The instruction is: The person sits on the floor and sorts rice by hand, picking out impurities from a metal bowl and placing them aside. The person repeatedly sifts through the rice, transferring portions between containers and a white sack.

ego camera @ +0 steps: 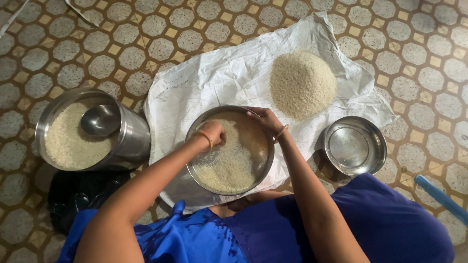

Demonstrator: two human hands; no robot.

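Two hands are seen at a round steel plate (258,146) of rice at the centre of the frame. The left hand (214,132) is pressed loosely curled into the rice (226,165), nothing clearly grasped; the plate's upper rim is gripped by the right hand (263,117). A rice heap (302,84) lies on white sacking (219,73) at upper right.

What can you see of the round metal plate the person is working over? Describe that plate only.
The metal plate is round, shallow and steel-looking, with a raised rim. It lies on white sacking on the tiled floor, perhaps slightly tilted. Rice grains cover its nearer left part; the rest is bare. The left hand rests in the grains, and the right hand grips the far rim.
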